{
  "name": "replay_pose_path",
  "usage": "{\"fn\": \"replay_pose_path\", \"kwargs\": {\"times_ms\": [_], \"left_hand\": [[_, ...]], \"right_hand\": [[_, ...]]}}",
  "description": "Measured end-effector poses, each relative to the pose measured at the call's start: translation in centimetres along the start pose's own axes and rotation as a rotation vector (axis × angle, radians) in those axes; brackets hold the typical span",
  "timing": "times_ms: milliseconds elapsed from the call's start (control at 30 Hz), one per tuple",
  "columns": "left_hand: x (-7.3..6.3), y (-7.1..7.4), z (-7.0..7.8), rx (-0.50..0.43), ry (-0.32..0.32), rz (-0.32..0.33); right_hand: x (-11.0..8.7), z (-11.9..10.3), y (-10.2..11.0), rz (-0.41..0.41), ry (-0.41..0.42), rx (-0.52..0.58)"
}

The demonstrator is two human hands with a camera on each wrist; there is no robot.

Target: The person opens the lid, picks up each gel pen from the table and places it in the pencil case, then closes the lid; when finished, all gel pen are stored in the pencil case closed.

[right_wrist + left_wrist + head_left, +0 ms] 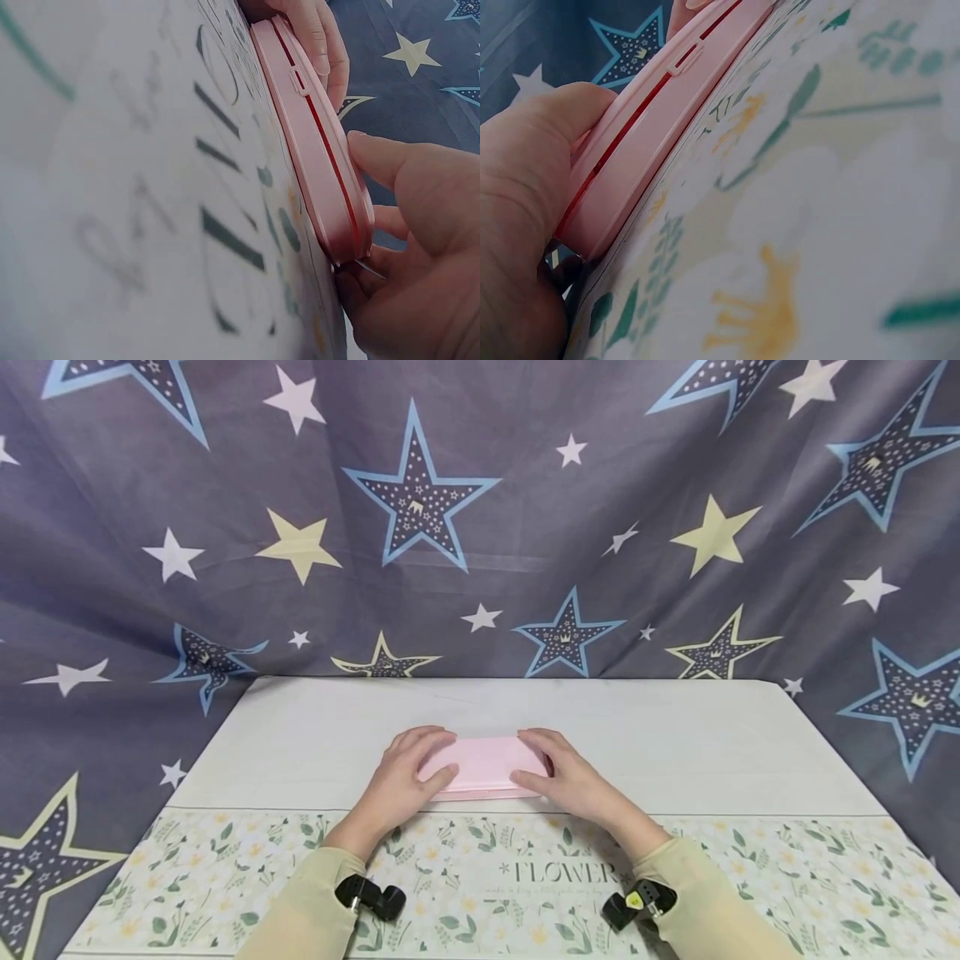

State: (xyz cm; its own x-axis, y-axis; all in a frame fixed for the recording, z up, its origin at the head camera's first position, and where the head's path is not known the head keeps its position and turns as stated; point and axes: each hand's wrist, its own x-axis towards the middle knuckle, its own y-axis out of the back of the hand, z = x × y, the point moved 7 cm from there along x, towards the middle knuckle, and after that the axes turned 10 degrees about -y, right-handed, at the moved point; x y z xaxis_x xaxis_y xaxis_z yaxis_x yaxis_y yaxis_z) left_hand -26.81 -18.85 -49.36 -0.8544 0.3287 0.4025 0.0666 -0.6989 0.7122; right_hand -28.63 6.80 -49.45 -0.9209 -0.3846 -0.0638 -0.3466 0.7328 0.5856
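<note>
A pink plastic case [485,763], rounded and oblong, lies flat on the table between both hands. My left hand [405,778] grips its left end, with the thumb along the near top edge and the fingers round the far side. The right hand [567,777] holds the opposite end in the same way. Seen from the left wrist, a small latch [685,58] spans the case's front seam, where a thin red line shows between lid and base. In the right wrist view the lid [330,105] sits over the base. The inside of the case is hidden.
The table has a white rear part [660,743] and a floral cloth [247,877] with printed lettering along the front. A dark star-patterned curtain [495,527] hangs behind and at both sides. Each wrist wears a black camera mount [371,897].
</note>
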Motion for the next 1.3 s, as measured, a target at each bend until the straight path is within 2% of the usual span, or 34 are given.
{"fn": "replay_pose_path", "kwargs": {"times_ms": [267,500,700,1133,1300], "left_hand": [[-0.1,0.0,-0.1,-0.013,-0.006,0.013],[0.3,-0.3,0.4,-0.015,-0.054,-0.003],[0.2,-0.4,0.3,-0.014,-0.029,-0.014],[-0.2,-0.5,-0.3,-0.013,-0.009,0.016],[-0.5,-0.2,-0.3,0.005,0.008,0.056]], "right_hand": [[-0.1,-0.2,-0.1,-0.005,-0.002,-0.012],[-0.2,-0.1,0.2,0.006,-0.016,-0.039],[-0.5,0.1,0.2,0.005,-0.019,-0.026],[-0.6,0.4,0.0,0.015,-0.044,-0.017],[-1.1,0.2,0.2,0.069,-0.042,-0.075]]}}
